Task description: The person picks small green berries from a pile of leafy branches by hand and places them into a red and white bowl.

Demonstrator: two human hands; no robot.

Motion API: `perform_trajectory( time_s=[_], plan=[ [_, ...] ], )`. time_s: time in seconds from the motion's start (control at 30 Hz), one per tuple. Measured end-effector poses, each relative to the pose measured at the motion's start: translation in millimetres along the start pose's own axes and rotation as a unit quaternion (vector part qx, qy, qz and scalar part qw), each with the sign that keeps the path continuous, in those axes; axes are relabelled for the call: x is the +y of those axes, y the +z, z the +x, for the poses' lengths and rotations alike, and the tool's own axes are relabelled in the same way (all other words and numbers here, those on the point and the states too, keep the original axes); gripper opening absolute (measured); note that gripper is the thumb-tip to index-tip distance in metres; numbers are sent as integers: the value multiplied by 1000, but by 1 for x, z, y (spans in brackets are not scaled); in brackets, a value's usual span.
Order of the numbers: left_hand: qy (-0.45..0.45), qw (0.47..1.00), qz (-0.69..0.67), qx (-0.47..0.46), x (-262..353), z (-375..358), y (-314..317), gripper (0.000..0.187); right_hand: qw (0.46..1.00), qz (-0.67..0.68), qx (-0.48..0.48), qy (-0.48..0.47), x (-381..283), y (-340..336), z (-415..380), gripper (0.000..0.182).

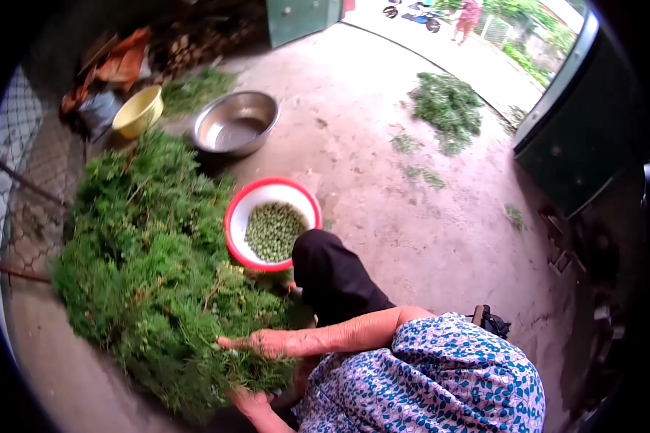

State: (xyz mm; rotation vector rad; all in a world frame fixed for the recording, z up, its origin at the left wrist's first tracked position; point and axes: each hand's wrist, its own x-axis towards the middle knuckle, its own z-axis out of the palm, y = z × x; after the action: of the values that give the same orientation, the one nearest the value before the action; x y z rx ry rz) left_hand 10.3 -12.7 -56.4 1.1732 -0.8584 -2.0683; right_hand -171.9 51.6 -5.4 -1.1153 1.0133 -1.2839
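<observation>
A big heap of feathery green branches (152,274) lies in front of me on the left. My right hand (267,343) reaches over its near side, fingers drawn together at the leaves; what they pinch is too small to name. Lower down, my left hand (250,401) is closed around a leafy branch (249,368) at the heap's near edge, its fingertips partly covered by leaves. Beyond my right arm, a red-rimmed white basin (238,249) holds many small round green fruits (273,232), beside my dark-clothed knee (336,278).
A wide metal basin (267,137) and a yellow basin (126,124) stand behind the heap. Loose greens (448,108) lie on the concrete floor (383,195) near the doorway. Wire mesh (32,173) runs along the left. Outside are a person (468,18) and a blue motorbike (419,16).
</observation>
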Motion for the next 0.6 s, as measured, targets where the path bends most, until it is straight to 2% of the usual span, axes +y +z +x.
perform_trajectory(
  time_s=[0.03,0.07,0.1,0.13,0.17,0.2,0.23,0.27,0.3,0.33,0.37,0.4,0.43,0.5,0.6],
  plan=[
    [4,1000,27,-4,-13,13,-23,51,986,-152,-6,-62,-6,-6,-7,65],
    [58,982,177,-43,5,-5,-4,60,985,-158,4,-65,-13,-7,-12,65],
    [60,981,178,-54,4,0,-5,60,990,-129,-9,-53,-20,-9,-17,66],
    [221,887,396,-86,3,4,-16,59,994,-95,-22,-40,-25,-9,-22,68],
    [367,722,576,-107,11,5,2,58,994,-100,-17,-39,-24,-16,-24,68],
    [350,738,569,-101,14,-4,4,58,995,-75,-34,-58,-23,-18,-28,71],
    [313,777,536,-99,8,-1,2,58,994,-50,-54,-78,-21,-17,-29,74],
    [280,820,490,-97,10,-3,14,57,976,-194,-15,-97,-16,-13,-28,72],
    [223,879,411,-90,11,-7,26,57,974,-201,-10,-100,-15,-14,-28,72],
    [227,878,411,-94,13,-11,38,57,975,-212,-18,-69,-14,-14,-29,72],
    [132,949,276,-78,17,-14,50,56,974,-222,-27,-39,-14,-14,-28,73],
    [92,968,223,-74,18,-15,63,56,954,-287,-65,52,-25,-25,-28,75],
    [74,975,194,-73,20,-19,72,56,949,-311,-38,-19,-11,-25,-28,77],
    [48,984,155,-75,19,-22,81,55,951,-296,-34,-85,-32,-25,-33,80],
    [30,991,113,-72,20,-24,86,55,940,-320,-15,-119,-32,-28,-32,79]
  ],
)
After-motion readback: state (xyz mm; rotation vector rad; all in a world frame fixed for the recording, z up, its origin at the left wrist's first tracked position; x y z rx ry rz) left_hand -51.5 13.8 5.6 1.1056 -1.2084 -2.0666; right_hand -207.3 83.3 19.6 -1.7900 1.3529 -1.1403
